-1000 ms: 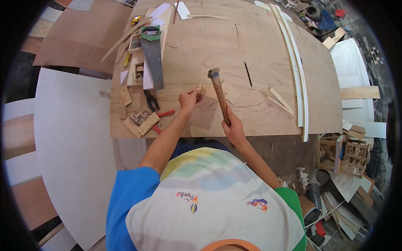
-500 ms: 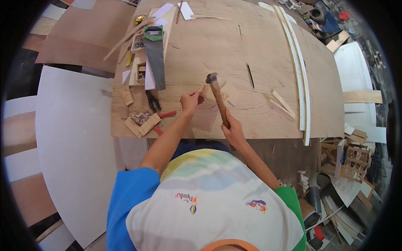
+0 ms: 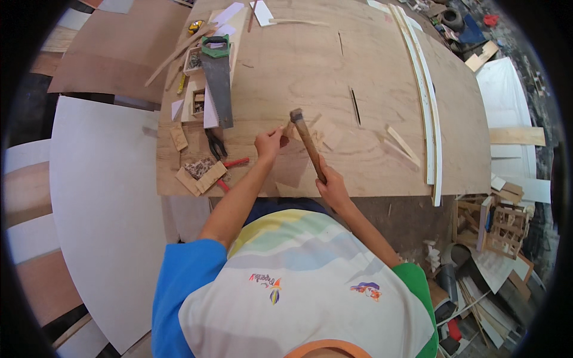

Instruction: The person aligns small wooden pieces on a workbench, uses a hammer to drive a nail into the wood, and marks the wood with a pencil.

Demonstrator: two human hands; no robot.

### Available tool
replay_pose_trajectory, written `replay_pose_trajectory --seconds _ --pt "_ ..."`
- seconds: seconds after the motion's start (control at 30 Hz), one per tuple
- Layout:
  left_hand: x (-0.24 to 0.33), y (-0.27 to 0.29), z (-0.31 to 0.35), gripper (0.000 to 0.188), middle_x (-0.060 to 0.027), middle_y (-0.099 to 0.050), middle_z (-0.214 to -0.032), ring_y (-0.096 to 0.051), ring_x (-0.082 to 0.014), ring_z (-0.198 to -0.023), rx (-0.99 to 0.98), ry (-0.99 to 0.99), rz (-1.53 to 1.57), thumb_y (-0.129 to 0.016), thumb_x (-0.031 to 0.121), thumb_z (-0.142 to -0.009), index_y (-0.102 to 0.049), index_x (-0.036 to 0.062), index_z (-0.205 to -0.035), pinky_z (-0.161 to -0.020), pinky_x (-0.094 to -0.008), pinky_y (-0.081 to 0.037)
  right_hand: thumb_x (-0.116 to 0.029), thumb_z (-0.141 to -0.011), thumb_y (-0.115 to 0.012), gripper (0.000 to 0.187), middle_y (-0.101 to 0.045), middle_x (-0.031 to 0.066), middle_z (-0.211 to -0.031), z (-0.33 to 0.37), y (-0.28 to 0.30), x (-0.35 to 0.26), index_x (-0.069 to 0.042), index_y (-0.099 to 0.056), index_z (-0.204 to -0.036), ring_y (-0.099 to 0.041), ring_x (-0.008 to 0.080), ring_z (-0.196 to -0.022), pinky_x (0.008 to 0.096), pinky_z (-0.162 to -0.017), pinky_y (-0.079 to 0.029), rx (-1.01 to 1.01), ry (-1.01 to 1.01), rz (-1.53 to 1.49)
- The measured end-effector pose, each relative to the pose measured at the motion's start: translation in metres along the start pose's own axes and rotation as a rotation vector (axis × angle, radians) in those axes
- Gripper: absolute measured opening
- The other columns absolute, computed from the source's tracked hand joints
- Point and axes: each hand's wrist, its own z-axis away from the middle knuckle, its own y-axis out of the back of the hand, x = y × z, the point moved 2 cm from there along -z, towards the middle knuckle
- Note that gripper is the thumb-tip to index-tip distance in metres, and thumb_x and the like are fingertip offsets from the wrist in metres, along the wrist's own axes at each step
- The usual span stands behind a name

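Observation:
My right hand (image 3: 334,188) is closed round the lower end of the wooden handle of a hammer (image 3: 309,146). The hammer slants up and to the left, its metal head just right of my left fingertips. My left hand (image 3: 270,143) pinches a small piece of wood (image 3: 289,129) on the workbench (image 3: 286,71); the hammer head partly covers this piece, and whether a nail is there is too small to tell. Right of the hammer lie several small wood offcuts (image 3: 325,128). A darker, brownish flat patch spreads below the left hand.
On the left lie a green-handled handsaw (image 3: 219,83), black-handled pliers (image 3: 216,143), a red-handled tool (image 3: 236,162), wood blocks (image 3: 210,177) and a yellow tape measure (image 3: 195,26). A black pencil (image 3: 356,106) lies to the right, near long white strips (image 3: 425,101) and thin sticks (image 3: 403,146).
The hammer head has swung slightly left and down, toward my left fingertips. Both hands keep their grip and hardly move; the whole view has shifted a little.

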Motion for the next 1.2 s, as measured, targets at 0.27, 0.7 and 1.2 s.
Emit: replay_pose_trajectory --seconds 0.27,0.7,1.2 --pt "0.013 -0.007 0.01 0.027 -0.0123 -0.072 -0.081 -0.072 -0.0199 -0.067 0.006 -0.006 0.022 -0.067 0.016 -0.094 -0.071 -0.0056 -0.109 -0.062 -0.0297 -0.061 0.004 -0.08 -0.064 0.079 -0.055 0.0171 -0.082 -0.004 0.009 0.006 -0.006 -0.034 -0.152 -0.056 0.0277 -0.07 0.0323 -0.068 -0.047 0.035 0.064 0.018" --pt "0.004 0.001 0.006 0.03 -0.0106 -0.072 -0.081 -0.071 -0.0171 -0.068 0.024 0.017 -0.079 -0.069 0.024 -0.092 -0.073 -0.0004 -0.109 -0.061 -0.0283 -0.059 -0.007 -0.079 -0.071 0.061 -0.064 0.0203 -0.082 -0.023 0.028 0.023 0.003 -0.05 -0.136 -0.065 0.0258 -0.074 0.0365 -0.066 -0.051 0.119 -0.184 -0.211" --pt "0.008 -0.013 -0.031 0.047 -0.0098 -0.066 -0.127 -0.059 -0.0154 -0.117 -0.216 -0.261 -0.385 -0.058 0.037 -0.1 -0.061 0.0046 -0.134 -0.1 -0.0284 -0.043 0.0 -0.078 -0.062 0.056 -0.057 0.0184 -0.129 -0.096 0.013 0.099 0.005 -0.047 -0.131 -0.055 0.0268 -0.125 0.0331 -0.098 -0.046 0.141 -0.391 -0.988"
